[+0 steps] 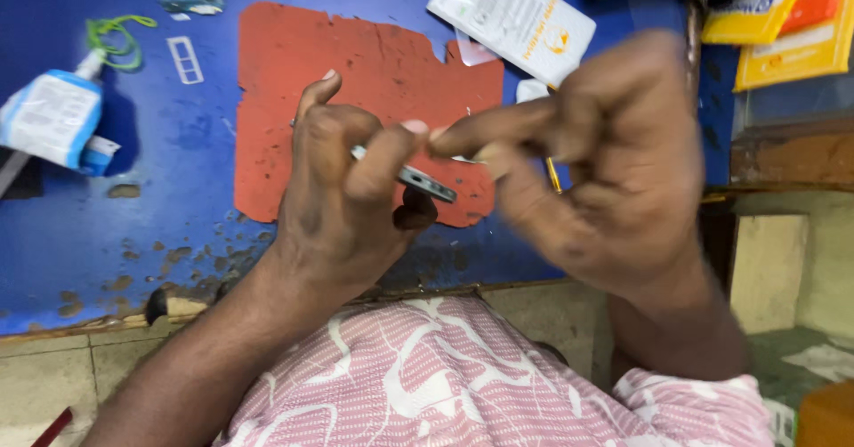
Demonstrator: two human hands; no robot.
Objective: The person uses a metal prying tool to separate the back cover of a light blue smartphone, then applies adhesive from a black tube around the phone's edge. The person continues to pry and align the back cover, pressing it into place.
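Observation:
My left hand (342, 207) grips a thin grey phone (425, 183) edge-on, thumb and fingers wrapped around it above a worn red mat (294, 64). My right hand (605, 162) is blurred with motion; its forefinger and thumb pinch toward the phone's upper edge, close to my left thumb. A thin yellowish tool tip (553, 176) shows under the right hand's fingers. Whether the right hand holds it I cannot tell.
The blue worktop (160, 207) is chipped along its front edge. A white and blue tube (53, 113) with a green cord lies at the left. A white packet (511, 16) sits at the back, yellow and orange packages (783, 20) at the far right. My pink patterned lap (427, 376) is below.

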